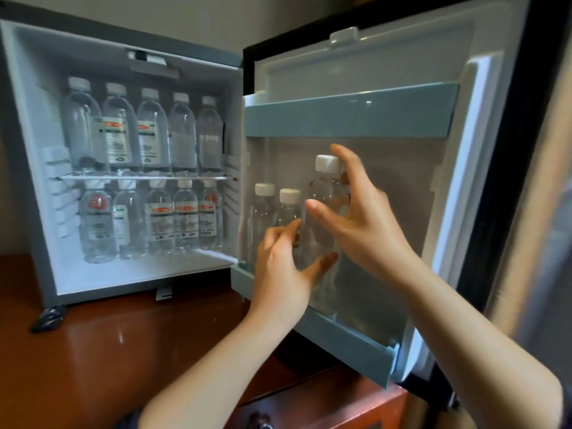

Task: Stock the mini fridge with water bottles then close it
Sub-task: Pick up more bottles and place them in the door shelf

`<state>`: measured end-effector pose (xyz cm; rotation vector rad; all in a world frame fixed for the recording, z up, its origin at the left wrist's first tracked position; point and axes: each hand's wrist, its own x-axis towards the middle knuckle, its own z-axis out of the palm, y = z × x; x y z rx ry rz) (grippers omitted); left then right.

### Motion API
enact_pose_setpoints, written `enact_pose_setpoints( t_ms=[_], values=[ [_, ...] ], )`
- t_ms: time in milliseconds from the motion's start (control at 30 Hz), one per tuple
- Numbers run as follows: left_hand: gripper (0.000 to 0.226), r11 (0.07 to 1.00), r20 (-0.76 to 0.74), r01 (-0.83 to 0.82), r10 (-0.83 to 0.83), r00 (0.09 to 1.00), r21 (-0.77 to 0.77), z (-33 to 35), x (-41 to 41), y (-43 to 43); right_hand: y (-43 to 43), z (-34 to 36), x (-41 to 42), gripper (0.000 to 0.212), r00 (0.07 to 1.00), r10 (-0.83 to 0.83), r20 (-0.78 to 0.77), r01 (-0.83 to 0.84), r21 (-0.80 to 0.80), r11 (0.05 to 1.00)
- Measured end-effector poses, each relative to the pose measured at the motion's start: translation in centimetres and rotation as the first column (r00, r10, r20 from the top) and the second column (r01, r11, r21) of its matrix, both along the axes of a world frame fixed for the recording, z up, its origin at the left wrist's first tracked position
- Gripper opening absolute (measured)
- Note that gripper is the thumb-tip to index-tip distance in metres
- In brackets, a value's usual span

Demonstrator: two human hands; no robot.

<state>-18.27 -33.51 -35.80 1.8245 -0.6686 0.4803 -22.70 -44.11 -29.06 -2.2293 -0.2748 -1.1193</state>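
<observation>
The mini fridge stands open, its door swung out to the right. A clear water bottle with a white cap stands raised in the door's lower shelf. My right hand grips its upper body, thumb in front and fingers behind the neck. My left hand holds its lower part, thumb across the front. Two more capped bottles stand just left of it in the same shelf. Inside, several bottles fill the upper rack and several the floor row.
The fridge sits on a glossy brown wooden cabinet. A blue-grey upper door shelf spans the door above my hands. The lower door shelf has free room to the right of the held bottle. A black fridge foot sits at front left.
</observation>
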Motion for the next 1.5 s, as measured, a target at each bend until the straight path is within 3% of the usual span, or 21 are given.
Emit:
enact_pose_setpoints(
  t_ms=[600,967,1267,1433,1500],
  values=[
    [0.077,0.999,0.178,-0.047,0.048,0.983,-0.009,-2.2,0.6,-1.8,-1.0,-1.5,0.3,0.065,0.989,-0.15,0.016,0.151,-0.111,0.982],
    [0.075,0.999,0.16,-0.029,0.034,0.987,-0.03,-2.9,0.1,-2.3,-1.3,-1.8,-0.3,0.065,0.983,-0.184,-0.006,0.18,-0.158,0.971],
    [0.076,0.996,0.217,-0.086,0.083,0.973,0.005,-5.2,0.6,-1.4,-0.7,-4.9,-0.1,0.066,0.988,-0.142,-0.059,0.141,-0.013,0.99],
    [0.063,0.999,0.197,-0.048,0.043,0.979,0.019,-4.2,0.4,-0.5,-0.6,-4.3,-0.1,0.059,0.924,-0.383,0.022,0.383,-0.12,0.916],
    [0.051,0.999,0.19,-0.023,0.016,0.982,0.035,-3.1,0.5,0.5,-0.3,-4.2,-0.1,0.051,0.929,-0.352,0.11,0.361,-0.072,0.93]
  ],
)
